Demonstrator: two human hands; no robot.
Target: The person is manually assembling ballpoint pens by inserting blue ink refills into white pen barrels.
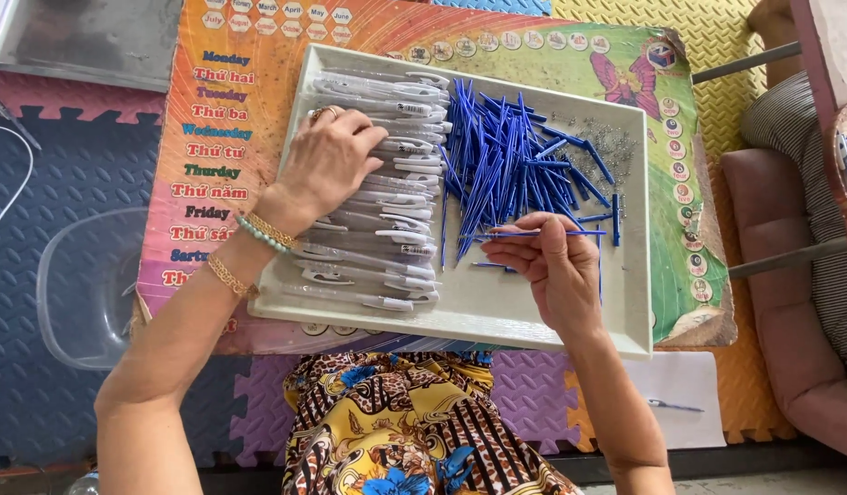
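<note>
Left hand (327,165) rests flat, fingers spread, on clear pen barrels (377,220); right hand (547,266), at five o'clock from the blue refills (506,156), pinches one refill (533,233).

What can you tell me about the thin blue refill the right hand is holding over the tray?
The blue refill is a slim, straight stick, plastic by the look of it. It lies nearly level, pinched between the thumb and fingertips of the right hand, with its ends sticking out on both sides of the grip. It hangs just above the white tray, in front of the loose pile of blue refills. Whether its tip touches any refill beneath it cannot be told.
</note>
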